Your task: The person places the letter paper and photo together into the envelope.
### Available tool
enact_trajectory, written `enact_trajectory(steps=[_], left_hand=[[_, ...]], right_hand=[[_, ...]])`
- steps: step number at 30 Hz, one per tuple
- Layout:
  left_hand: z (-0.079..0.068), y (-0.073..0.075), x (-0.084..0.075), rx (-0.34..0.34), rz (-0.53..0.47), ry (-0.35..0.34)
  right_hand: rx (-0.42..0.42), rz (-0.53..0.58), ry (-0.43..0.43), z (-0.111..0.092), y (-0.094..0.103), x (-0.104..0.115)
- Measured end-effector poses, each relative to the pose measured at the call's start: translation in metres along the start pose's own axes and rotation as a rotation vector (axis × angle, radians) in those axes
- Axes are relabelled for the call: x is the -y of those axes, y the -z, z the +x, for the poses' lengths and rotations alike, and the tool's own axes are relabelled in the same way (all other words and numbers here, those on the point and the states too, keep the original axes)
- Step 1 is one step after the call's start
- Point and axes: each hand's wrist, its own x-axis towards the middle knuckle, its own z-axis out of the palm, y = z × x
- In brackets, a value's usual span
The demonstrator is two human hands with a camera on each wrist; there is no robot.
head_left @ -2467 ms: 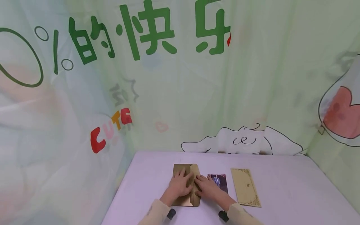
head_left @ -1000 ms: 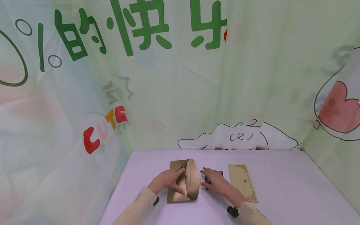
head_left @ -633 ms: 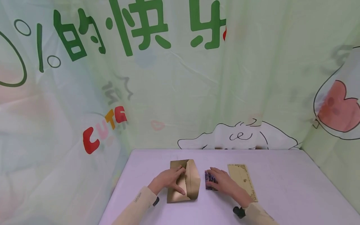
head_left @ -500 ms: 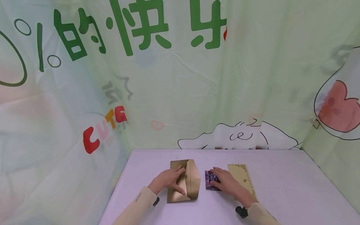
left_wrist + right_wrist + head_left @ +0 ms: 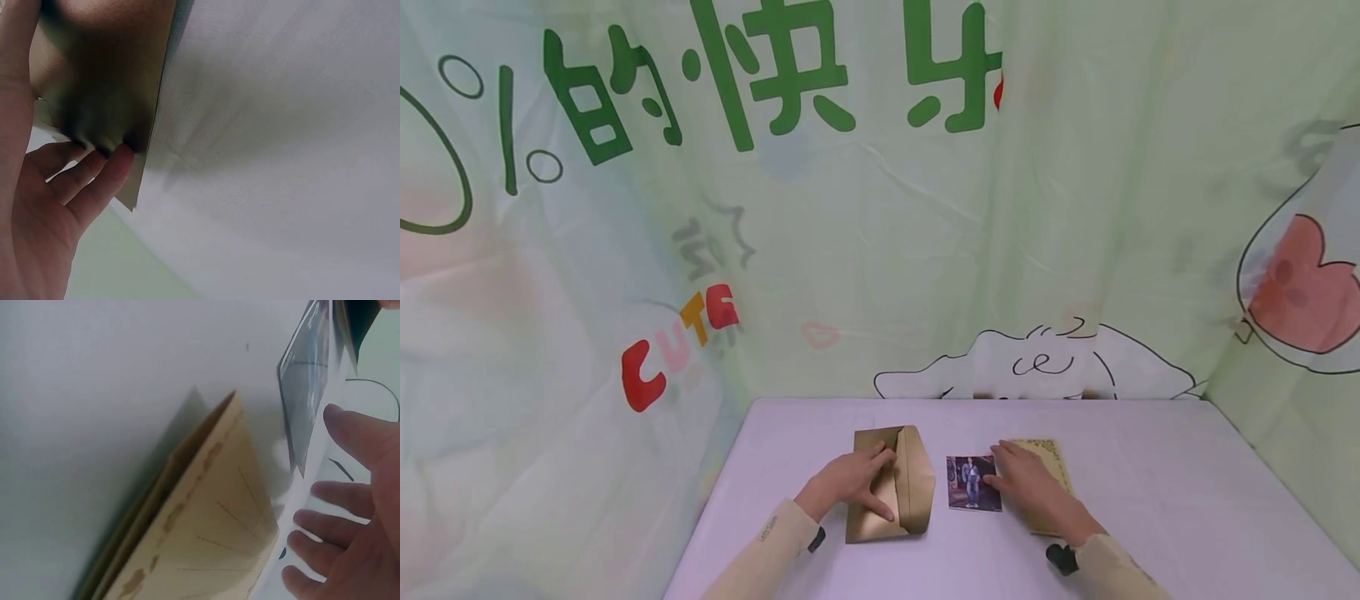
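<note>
A gold-brown envelope (image 5: 913,487) lies on the table with its flap lifted toward the right side. My left hand (image 5: 852,479) rests on the envelope's body, thumb and fingers spread. In the left wrist view, the fingertips (image 5: 122,164) touch its shiny surface near an edge. To the right lies a photo (image 5: 962,483) of a standing figure. My right hand (image 5: 1033,486) is over the beige card (image 5: 1051,452) with a patterned border, its fingertips by the photo's right edge. In the right wrist view, the fingers are loosely extended and the card (image 5: 206,525) shows folded layers with printed lines.
A pale lilac cloth covers the table (image 5: 1157,492). Behind and to the left hangs a light curtain (image 5: 880,250) printed with green characters and cartoon drawings. Dark wrist cameras (image 5: 1062,559) sit under both wrists.
Both hands were at the envelope; its flap has since lifted. My right hand has moved right, across the photo to the card, uncovering the photo. Lately the left hand has stayed in place.
</note>
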Motion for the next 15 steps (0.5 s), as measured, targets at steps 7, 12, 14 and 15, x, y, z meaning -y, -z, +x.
enact_trajectory(steps=[7, 12, 14, 15], left_hand=[[0.0026, -0.0032, 0.0019, -0.002, -0.024, -0.002], [0.0033, -0.0078, 0.0034, -0.006, -0.018, 0.001], [0.0031, -0.0072, 0.0039, -0.013, -0.011, 0.004], [0.0027, -0.0065, 0.0041, -0.017, -0.008, 0.005]], right_hand=[[0.002, -0.018, -0.001, 0.0056, -0.0049, -0.0034], [-0.010, -0.024, 0.000, 0.0068, -0.0084, -0.0029], [-0.039, -0.020, 0.017, 0.0072, -0.0084, -0.0022], [-0.049, -0.013, 0.018, 0.0075, -0.0078, -0.0012]])
